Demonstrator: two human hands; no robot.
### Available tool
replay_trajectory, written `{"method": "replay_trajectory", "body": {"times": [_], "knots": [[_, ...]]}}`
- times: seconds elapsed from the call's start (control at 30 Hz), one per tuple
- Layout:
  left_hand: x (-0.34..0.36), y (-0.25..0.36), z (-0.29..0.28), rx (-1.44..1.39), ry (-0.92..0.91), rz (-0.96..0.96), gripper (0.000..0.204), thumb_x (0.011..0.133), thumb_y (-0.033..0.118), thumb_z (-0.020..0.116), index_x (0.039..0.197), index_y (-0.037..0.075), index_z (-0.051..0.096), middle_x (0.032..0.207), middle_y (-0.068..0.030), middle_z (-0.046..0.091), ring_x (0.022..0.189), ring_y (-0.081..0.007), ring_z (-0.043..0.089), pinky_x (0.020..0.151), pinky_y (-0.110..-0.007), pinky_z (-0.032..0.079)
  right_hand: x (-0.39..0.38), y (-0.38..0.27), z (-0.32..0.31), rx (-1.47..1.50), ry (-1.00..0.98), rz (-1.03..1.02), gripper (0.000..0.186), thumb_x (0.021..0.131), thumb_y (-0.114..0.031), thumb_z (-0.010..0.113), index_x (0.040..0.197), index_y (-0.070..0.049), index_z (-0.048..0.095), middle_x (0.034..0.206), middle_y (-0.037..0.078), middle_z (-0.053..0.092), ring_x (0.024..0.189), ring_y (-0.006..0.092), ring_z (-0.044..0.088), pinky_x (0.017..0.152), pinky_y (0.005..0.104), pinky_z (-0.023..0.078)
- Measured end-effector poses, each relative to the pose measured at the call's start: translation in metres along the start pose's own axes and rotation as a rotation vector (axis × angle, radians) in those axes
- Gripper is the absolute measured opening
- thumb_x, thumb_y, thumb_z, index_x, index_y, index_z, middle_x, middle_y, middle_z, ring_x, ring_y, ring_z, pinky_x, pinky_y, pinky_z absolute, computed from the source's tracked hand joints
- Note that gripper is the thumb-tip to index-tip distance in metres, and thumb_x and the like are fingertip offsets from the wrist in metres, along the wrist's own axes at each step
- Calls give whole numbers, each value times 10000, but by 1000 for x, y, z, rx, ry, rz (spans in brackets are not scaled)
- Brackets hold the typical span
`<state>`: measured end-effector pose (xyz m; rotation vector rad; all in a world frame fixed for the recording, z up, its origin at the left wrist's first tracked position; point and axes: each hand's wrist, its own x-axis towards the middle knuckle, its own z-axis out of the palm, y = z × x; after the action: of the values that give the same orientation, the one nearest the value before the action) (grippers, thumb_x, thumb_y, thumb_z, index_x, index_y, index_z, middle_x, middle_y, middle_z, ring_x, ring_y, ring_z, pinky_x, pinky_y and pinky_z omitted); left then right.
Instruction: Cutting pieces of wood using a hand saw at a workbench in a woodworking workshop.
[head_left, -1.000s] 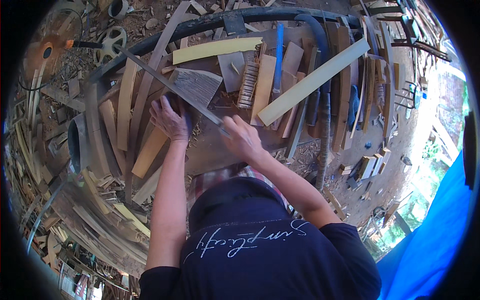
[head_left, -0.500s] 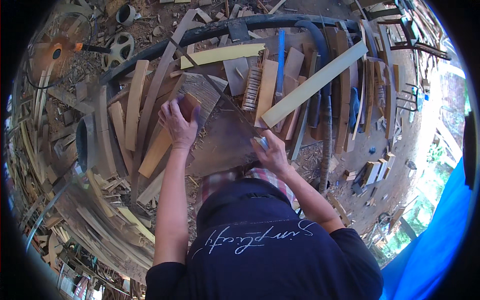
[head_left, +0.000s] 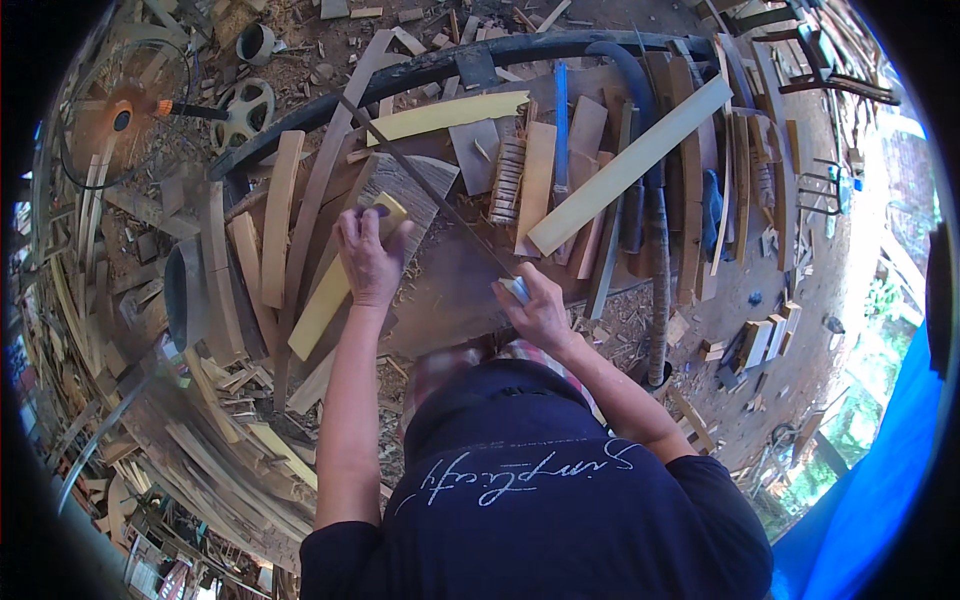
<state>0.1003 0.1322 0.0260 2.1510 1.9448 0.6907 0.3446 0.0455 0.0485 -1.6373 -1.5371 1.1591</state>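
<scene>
My left hand is closed around the far part of a pale yellow wooden strip, whose near end slants down to the left. The strip's far end shows past my fingers, over a grey weathered wooden block. In my right hand is the pale blue handle of a long, thin, dark blade. This blade slants up and left, crossing over the block, with its far tip near a long brown plank. Whether it touches the block I cannot tell.
Several boards and strips lie to the right, with a pale plank across them and a blue strip among them. A yellow board lies ahead. A dark curved rim bounds the far side. Wood scraps litter the right-hand ground.
The wooden strip in my left hand now shows a pale yellow face where it looked orange-brown, so it appears turned. My right hand still grips the blade's handle, nearly unmoved.
</scene>
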Motion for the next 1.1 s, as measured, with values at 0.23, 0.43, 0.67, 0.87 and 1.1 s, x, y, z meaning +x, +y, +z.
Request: {"method": "replay_trajectory", "body": {"times": [0.23,0.43,0.67,0.87,1.1], "knots": [[1,-10,18,-107,154,-159,384,846,346,717,1060,55,589,1029,-121,543,1014,-335,520,911,-467,389,2,-1,14,-22,-40,-8,267,854,-158,705,848,-30,471,740,186,520,681,413,553,596,457,448],[3,-11,26,-40,162,-267,391,850,424,692,1045,98,598,1026,-92,556,1012,-312,535,874,-454,398,8,1,20,-62,-71,-57,264,854,-168,717,868,-19,499,745,186,531,666,399,541,599,427,446],[4,-10,27,35,150,-280,434,852,498,666,1020,105,594,1012,-99,555,994,-325,543,849,-454,404,11,0,11,-51,-155,-46,278,857,-185,702,858,-45,462,759,168,536,690,410,568,588,476,458],[5,-8,25,92,91,-319,426,851,491,655,1009,100,587,1007,-109,551,993,-339,533,844,-463,396,10,-6,6,-154,-148,-57,258,851,-177,711,867,-25,503,763,177,547,694,407,570,603,456,457],[5,-7,26,71,108,-324,421,845,509,655,998,121,593,1002,-86,541,980,-313,517,863,-448,375,11,-5,4,-168,-168,-65,262,868,-179,692,873,-51,464,764,164,535,677,412,569,581,480,464]]}}
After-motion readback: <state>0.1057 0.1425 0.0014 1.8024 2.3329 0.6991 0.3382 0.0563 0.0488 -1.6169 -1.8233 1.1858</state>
